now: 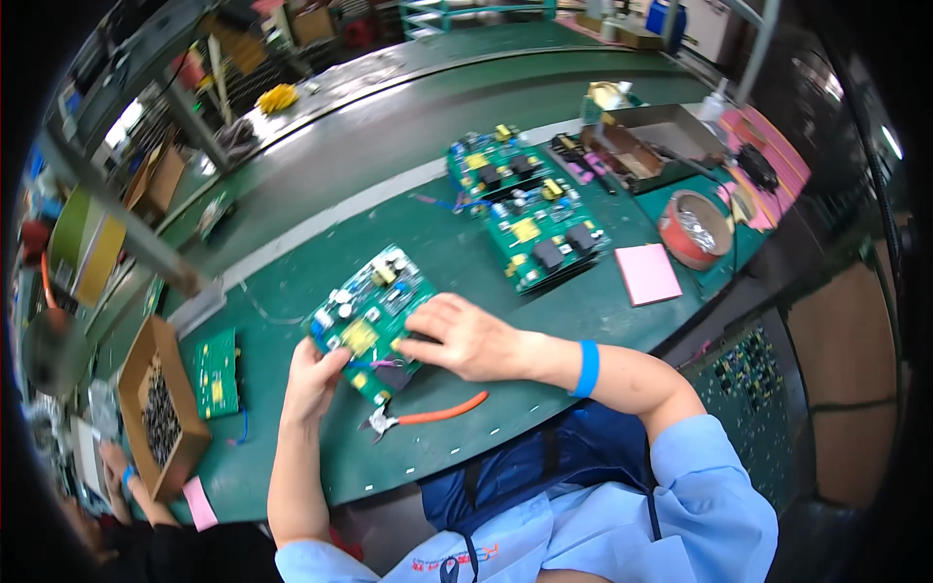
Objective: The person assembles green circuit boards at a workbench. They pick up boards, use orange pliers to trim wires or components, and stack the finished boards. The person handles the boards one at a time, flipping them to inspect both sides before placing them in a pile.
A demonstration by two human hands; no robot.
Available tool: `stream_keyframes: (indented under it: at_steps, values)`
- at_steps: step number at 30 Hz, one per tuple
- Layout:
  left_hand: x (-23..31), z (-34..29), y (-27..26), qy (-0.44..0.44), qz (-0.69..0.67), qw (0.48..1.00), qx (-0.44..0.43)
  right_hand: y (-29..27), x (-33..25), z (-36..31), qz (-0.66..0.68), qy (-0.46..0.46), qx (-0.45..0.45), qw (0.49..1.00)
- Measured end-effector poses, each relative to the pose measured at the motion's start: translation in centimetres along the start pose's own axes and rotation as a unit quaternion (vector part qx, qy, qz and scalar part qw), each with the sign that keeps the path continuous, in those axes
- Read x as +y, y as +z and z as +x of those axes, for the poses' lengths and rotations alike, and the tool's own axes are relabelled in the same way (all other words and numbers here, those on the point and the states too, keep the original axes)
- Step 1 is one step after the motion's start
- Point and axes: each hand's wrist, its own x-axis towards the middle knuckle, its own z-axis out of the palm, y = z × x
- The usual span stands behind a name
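A green circuit board (371,309) crowded with components is tilted above the bench in front of me. My left hand (314,377) grips its lower left edge, thumb on top. On the opposite side, my right hand (465,337) has its fingers curled over the board's right edge, hiding part of it. A short purple and blue wire (374,365) lies across the lower part of the board. Just below, a pair of cutting pliers (428,418) with orange handles rests on the bench, jaws toward the left.
Stacked circuit boards (525,209) stand at the back right, near a pink pad (648,275) and a round tub (696,229). To the left are another board (217,374) and a cardboard box (190,442) of small dark parts. A co-worker's hand (117,462) reaches in beyond it.
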Motion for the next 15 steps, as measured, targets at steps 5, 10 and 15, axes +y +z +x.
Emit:
stream_keyframes:
  at_steps: [5,10,15]
  values:
    - [0.1,-0.2,0.4,0.03,-0.03,0.998,-0.045,-0.5,-0.2,-0.4,-0.029,-0.01,0.064,0.997]
    - [0.4,-0.4,1.4,0.071,-0.108,0.989,-0.071,-3.4,0.2,0.7,-0.047,0.008,0.086,0.995]
    - [-0.2,0.4,-0.1,0.027,-0.012,0.999,-0.037,-8.4,3.3,-0.5,-0.071,0.108,0.078,0.989]
